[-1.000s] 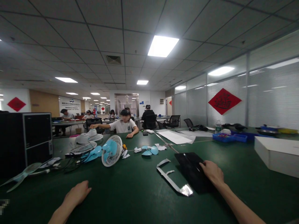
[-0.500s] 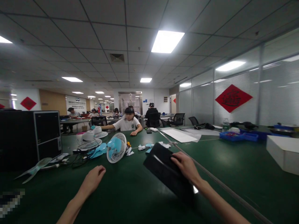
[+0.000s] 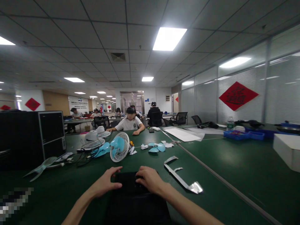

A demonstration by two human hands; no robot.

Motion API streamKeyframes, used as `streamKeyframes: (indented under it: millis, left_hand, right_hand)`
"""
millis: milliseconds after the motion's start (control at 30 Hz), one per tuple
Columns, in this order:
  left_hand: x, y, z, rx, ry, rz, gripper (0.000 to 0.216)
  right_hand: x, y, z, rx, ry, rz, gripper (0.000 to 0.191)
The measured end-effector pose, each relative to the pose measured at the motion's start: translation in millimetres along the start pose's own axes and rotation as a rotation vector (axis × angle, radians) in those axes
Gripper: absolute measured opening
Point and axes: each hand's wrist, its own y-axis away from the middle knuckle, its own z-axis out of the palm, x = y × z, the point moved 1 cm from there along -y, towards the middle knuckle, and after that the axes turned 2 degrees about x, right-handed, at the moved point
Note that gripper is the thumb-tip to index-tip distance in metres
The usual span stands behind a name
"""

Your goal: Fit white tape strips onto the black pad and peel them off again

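Observation:
A flat black panel (image 3: 137, 200) lies on the green table (image 3: 222, 162) right in front of me. My left hand (image 3: 105, 182) rests on its far left corner, thumb and fingers spread over the edge. On its far edge near the middle sits my right hand (image 3: 150, 180), fingers curled down on the panel. A bent silver metal strip (image 3: 181, 178) lies on the table just right of the panel. A white desk fan with blue blades (image 3: 119, 150) stands beyond my hands.
Loose fan grilles (image 3: 93, 142), blue blades (image 3: 157, 147) and cables lie at the middle left. A black computer case (image 3: 32, 134) stands at the left. A white box (image 3: 287, 150) and blue trays (image 3: 241, 135) are at the right. A person sits across the table.
My right hand lifted the black panel from the right and brought it down in front of me. My left hand moved forward onto its far left corner. The metal strip stayed.

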Motion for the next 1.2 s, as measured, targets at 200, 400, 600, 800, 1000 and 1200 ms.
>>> streamKeyframes:
  millis: [200, 400, 600, 800, 1000, 1200]
  left_hand:
    - [5, 0, 12, -0.035, -0.166, 0.099, 0.085]
    - [2, -1, 20, -0.084, -0.216, 0.089, 0.085]
    - [6, 2, 25, -0.106, -0.231, 0.058, 0.085]
    - [6, -1, 30, -0.117, -0.205, 0.065, 0.081]
    - [1, -8, 29, -0.075, -0.172, 0.072, 0.080]
    - [-1, -9, 26, -0.043, -0.139, -0.001, 0.086]
  right_hand:
    - [-9, -7, 14, -0.031, 0.022, -0.050, 0.023]
    - [-9, -8, 24, -0.056, 0.017, -0.028, 0.024]
    - [-5, -8, 33, -0.079, 0.017, 0.011, 0.025]
    - [-6, -6, 29, -0.075, -0.004, 0.059, 0.022]
    - [13, -1, 5, 0.098, -0.110, 0.139, 0.027]
    - [55, 50, -30, 0.229, -0.135, 0.253, 0.023]
